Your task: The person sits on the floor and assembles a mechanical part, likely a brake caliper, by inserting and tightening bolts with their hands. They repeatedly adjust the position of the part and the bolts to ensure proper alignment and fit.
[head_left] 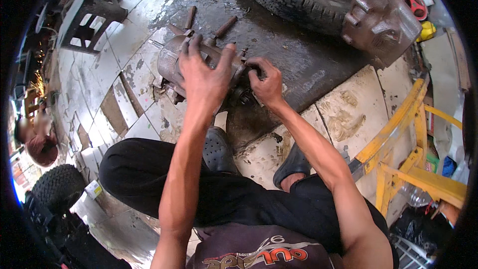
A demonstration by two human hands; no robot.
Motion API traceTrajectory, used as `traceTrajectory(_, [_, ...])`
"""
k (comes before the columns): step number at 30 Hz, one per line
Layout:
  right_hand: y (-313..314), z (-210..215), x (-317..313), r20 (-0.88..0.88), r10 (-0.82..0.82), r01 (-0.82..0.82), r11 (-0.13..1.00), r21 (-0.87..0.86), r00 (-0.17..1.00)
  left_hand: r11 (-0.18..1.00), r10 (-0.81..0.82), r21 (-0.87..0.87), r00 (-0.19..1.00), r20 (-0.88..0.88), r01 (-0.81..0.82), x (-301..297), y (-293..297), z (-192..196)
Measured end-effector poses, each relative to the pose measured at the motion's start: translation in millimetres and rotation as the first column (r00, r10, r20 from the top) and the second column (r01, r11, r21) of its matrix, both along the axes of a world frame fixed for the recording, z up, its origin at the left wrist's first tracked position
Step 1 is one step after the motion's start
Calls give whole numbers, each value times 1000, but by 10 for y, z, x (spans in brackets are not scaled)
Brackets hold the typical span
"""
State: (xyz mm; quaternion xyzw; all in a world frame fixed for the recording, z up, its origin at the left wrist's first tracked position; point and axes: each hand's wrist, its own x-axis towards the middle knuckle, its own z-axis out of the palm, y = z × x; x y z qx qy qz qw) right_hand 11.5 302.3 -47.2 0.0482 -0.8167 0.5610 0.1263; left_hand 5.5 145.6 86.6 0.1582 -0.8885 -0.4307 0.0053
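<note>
A greasy metal housing (171, 59), which looks like a gearbox casing, lies on the floor in front of me. My left hand (206, 74) is over its top, fingers spread and blackened with grease; whether the palm presses on the metal is hidden. At the casing's right end, my right hand (267, 80) has its fingers curled into a pinch by a small stud. What sits between those fingertips is too small to make out. Two rusty rods (225, 27) with round shafts lie just beyond the casing. A dark round part (244, 95) shows below my hands.
A large tyre (298, 12) lies at the far side, with another metal casing (381, 20) against it. A dark plastic stool (92, 20) stands far left. On the right is a yellow frame (398, 129). Sparks fly near a person (37, 134) at the left edge.
</note>
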Motion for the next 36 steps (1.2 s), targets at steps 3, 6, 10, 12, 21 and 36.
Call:
traceTrajectory(3, [16,35,-32,57,-43,40,997,59,997,998,-31,-68,976,-213,17,52,189,102])
traceTrajectory(6, [-33,159,-69,165,-39,35,999,31,985,1000,8,-10,979,-203,-10,54,277,108])
traceTrajectory(10, [49,165,-126,225,-15,10,1000,20,974,994,79,84,989,-123,-69,50,334,196])
traceTrajectory(12, [134,-92,-196,249,-8,22,998,-55,968,988,113,122,987,-111,-99,22,381,243])
traceTrajectory(21, [52,92,-118,101,20,-27,997,69,995,996,74,43,997,-11,-74,-92,184,156])
traceTrajectory(36, [27,-103,12,-33,44,-46,995,-83,999,765,119,-634,992,-30,-111,-243,183,-479])
